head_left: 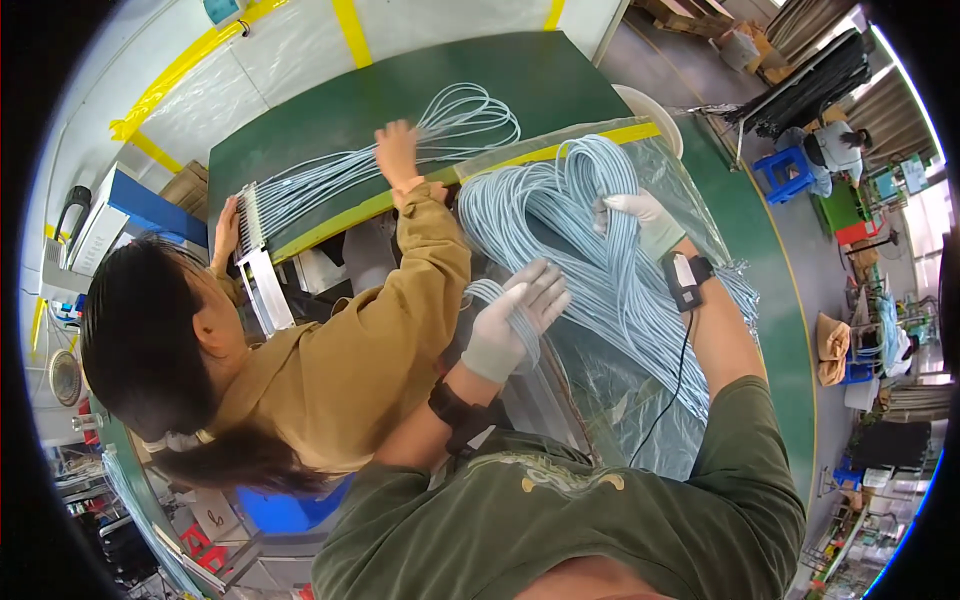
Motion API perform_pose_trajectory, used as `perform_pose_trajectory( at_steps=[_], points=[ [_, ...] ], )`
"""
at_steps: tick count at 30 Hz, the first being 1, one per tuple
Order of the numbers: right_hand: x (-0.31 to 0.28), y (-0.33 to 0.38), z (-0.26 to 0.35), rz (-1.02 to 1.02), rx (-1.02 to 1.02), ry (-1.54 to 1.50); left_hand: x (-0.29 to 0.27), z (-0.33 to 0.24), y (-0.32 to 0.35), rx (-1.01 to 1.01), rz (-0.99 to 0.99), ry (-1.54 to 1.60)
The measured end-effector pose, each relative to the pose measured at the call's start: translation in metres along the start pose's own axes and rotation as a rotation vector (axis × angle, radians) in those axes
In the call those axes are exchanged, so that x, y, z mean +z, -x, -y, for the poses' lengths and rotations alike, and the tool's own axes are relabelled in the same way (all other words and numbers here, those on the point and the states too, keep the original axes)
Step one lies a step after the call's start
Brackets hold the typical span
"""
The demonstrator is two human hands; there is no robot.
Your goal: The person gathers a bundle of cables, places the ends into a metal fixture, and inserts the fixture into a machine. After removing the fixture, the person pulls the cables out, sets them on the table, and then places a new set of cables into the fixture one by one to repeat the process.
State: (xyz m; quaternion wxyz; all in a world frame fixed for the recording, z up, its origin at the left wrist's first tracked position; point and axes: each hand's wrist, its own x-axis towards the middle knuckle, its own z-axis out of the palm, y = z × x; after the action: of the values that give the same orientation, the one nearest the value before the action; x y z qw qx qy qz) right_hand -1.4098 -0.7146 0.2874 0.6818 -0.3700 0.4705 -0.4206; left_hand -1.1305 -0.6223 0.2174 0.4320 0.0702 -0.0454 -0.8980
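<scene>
A large folded bundle of light-blue cables point(520, 220) lies on clear plastic sheeting at the right of the table. My right hand point(648, 222), in a pale glove, is closed round the looped upper part of this bundle, its thumb and fingertips against the strands. My left hand point(515, 318), gloved too, is lifted near the bundle's left edge. A few light-blue cable strands point(526, 342) loop across its palm, held under the thumb, while the other fingers are only loosely bent. Dark bands with small devices circle both my wrists.
At my left a co-worker in a brown jacket point(370, 330) handles other light-blue cables point(330, 180) fanned out from a pale comb-like holder point(250, 215). The green table point(300, 120) carries yellow tape along its edge. A white round bin point(650, 105) stands beyond the sheeting point(690, 185).
</scene>
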Motion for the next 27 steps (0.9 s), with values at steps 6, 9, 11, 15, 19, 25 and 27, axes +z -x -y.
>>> perform_pose_trajectory(
  at_steps=[6, 9, 11, 15, 19, 25, 27],
  points=[
    [-0.013, 0.028, 0.004, 0.067, -0.066, -0.091, 0.004, -0.008, -0.006, 0.050, 0.003, 0.017],
    [-0.011, 0.061, 0.008, 0.100, -0.119, -0.122, 0.004, -0.008, -0.010, 0.167, -0.114, -0.094],
    [-0.011, 0.079, 0.012, 0.113, -0.185, -0.173, 0.005, -0.008, -0.017, 0.396, -0.327, -0.368],
    [-0.016, 0.096, 0.013, 0.081, -0.237, -0.052, -0.065, -0.024, -0.058, 0.701, -0.406, -1.360],
    [-0.023, 0.095, 0.006, 0.104, -0.217, -0.018, -0.095, -0.018, -0.082, 0.261, -0.297, -1.122],
    [0.043, 0.126, -0.012, -0.131, -0.099, 0.341, -0.007, 0.001, -0.025, -0.234, -0.006, -0.406],
    [0.080, 0.145, -0.029, -0.146, 0.145, 0.373, 0.016, 0.011, -0.010, -0.332, 0.143, -0.202]
  ],
)
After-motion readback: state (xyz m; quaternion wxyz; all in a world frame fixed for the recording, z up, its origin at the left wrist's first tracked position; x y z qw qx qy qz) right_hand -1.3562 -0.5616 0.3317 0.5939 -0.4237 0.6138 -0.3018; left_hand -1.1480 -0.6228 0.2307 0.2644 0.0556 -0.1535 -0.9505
